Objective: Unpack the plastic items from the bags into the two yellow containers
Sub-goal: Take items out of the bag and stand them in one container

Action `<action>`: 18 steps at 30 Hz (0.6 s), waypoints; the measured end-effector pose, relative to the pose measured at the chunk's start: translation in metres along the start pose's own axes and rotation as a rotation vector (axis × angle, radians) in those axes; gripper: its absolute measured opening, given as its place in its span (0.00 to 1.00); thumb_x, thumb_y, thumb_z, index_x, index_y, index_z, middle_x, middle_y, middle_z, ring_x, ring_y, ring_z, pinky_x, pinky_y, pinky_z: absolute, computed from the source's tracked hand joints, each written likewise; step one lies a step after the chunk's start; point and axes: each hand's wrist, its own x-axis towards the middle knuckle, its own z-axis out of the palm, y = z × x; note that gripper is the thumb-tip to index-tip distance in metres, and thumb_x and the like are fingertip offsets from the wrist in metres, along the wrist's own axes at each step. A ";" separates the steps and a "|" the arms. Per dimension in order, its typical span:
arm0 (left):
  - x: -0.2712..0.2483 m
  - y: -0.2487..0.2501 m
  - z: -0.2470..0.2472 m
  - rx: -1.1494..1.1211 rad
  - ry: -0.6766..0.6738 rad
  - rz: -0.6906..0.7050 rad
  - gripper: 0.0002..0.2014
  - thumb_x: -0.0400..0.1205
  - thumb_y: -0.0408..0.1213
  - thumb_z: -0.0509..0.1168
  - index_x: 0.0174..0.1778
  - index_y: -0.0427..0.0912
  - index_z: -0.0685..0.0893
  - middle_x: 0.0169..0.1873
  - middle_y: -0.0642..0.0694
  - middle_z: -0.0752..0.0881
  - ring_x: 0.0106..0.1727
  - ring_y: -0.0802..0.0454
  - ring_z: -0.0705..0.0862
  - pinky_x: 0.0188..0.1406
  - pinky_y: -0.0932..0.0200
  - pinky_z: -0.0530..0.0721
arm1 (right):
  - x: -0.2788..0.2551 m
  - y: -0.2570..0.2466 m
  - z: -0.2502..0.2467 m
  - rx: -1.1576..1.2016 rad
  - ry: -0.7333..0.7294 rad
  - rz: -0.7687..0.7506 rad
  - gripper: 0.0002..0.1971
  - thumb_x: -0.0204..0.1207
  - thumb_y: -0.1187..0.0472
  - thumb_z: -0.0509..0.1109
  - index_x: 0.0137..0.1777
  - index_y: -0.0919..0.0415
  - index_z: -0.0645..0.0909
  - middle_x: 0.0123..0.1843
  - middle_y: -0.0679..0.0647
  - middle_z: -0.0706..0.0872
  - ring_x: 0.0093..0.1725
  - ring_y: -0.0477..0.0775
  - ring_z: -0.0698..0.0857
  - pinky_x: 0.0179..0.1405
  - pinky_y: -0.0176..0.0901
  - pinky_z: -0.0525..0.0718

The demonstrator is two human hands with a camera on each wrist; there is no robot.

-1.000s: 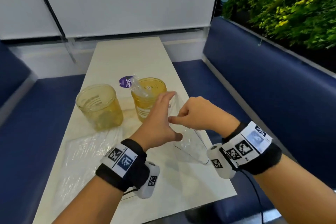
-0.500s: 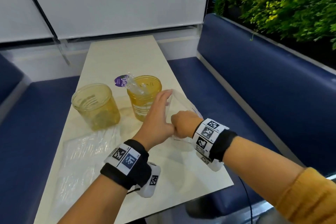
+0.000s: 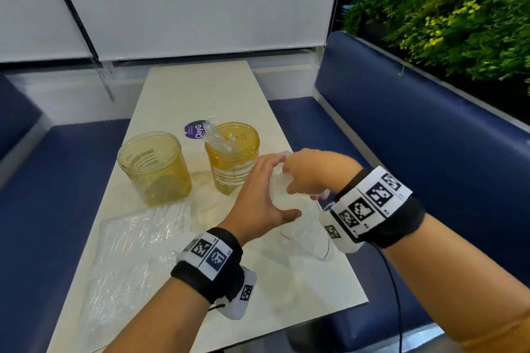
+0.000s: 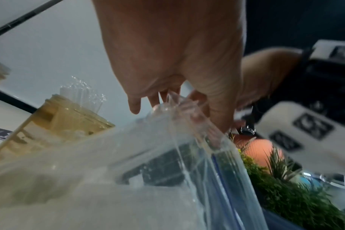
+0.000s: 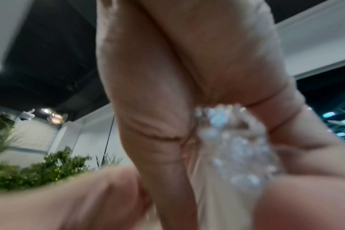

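Note:
Two yellow see-through containers stand mid-table: the left container (image 3: 155,169) and the right container (image 3: 232,157), which has clear plastic items (image 3: 213,135) sticking out of its top. Just right of them a clear plastic bag (image 3: 304,226) stands up from the table. My left hand (image 3: 266,195) holds the bag near its mouth, thumb on the near side. My right hand (image 3: 309,178) is at the bag's mouth. In the right wrist view its fingers (image 5: 152,132) curl round a bundle of clear plastic items (image 5: 234,140). The left wrist view shows the left hand (image 4: 177,105) at the bag's rim (image 4: 173,118).
A second clear bag (image 3: 137,246) lies flat on the near left of the pale table (image 3: 200,89). A purple sticker (image 3: 195,129) sits behind the containers. Blue bench seats (image 3: 401,129) flank the table and green plants (image 3: 459,14) rise at the right.
My right hand went from pinching the bag's rim down into the bag, then rose to the mouth holding clear items. The left hand kept its hold on the bag.

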 end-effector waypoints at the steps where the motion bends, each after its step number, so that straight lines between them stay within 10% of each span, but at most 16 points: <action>1: 0.000 0.000 0.004 -0.015 0.040 0.010 0.46 0.65 0.41 0.86 0.78 0.50 0.71 0.72 0.55 0.73 0.70 0.61 0.74 0.66 0.78 0.68 | -0.007 -0.001 -0.008 0.002 0.024 -0.022 0.24 0.85 0.58 0.68 0.80 0.60 0.71 0.43 0.55 0.82 0.49 0.58 0.88 0.47 0.46 0.82; 8: 0.013 -0.005 0.020 -0.083 0.395 -0.047 0.15 0.76 0.43 0.79 0.54 0.44 0.84 0.48 0.50 0.87 0.50 0.54 0.84 0.47 0.55 0.84 | -0.028 0.000 -0.040 0.218 0.220 -0.130 0.19 0.77 0.55 0.76 0.67 0.55 0.84 0.45 0.56 0.91 0.32 0.51 0.90 0.32 0.38 0.88; 14: 0.016 0.000 0.004 -0.318 0.430 -0.048 0.20 0.83 0.41 0.73 0.72 0.47 0.82 0.63 0.54 0.89 0.65 0.59 0.87 0.64 0.55 0.86 | -0.004 0.007 -0.019 0.770 0.491 -0.337 0.40 0.64 0.33 0.80 0.74 0.46 0.74 0.61 0.43 0.82 0.55 0.42 0.83 0.50 0.36 0.85; 18: 0.021 0.006 0.005 -0.408 0.484 -0.048 0.14 0.82 0.40 0.70 0.63 0.43 0.84 0.50 0.53 0.90 0.55 0.61 0.90 0.51 0.64 0.88 | 0.021 -0.007 0.015 1.038 0.380 -0.446 0.21 0.70 0.46 0.81 0.60 0.51 0.84 0.48 0.38 0.88 0.50 0.37 0.89 0.50 0.36 0.88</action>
